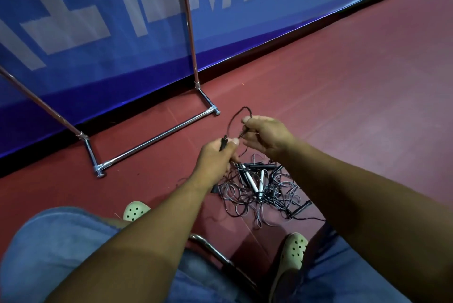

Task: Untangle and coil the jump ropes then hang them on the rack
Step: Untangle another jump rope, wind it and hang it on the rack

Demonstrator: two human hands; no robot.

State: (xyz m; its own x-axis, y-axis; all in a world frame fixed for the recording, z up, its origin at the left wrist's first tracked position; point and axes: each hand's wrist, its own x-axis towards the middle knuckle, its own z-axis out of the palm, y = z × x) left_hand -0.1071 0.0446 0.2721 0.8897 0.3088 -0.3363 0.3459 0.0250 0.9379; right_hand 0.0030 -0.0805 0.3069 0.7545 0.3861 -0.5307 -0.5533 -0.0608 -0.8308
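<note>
Red sports floor (343,81) runs out to a blue banner (122,32) along the far side, and the chrome rack (152,140) stands on it at far left, close enough that we should be able to reach it from our seat. Nothing hangs on the part of it we can see.

We hold one rope up, clear of the heap. Our left hand (215,155) is curled round a black handle (223,142) with the thumb laid along its top, which anchors that end. Our right hand (264,135) pinches the dark cord (235,118) between thumb and forefinger just beside the handle, so a small loop arcs up between the two hands. We judge this grip lets us feed the cord through and find where it snags.

Just below our hands lies the tangle (262,189), a knot of black and grey cords with two white handles (252,185) in its middle, on the floor in front of our pale green clogs (136,210). No rope looks coiled yet, so we take the job to be at an early stage.
</note>
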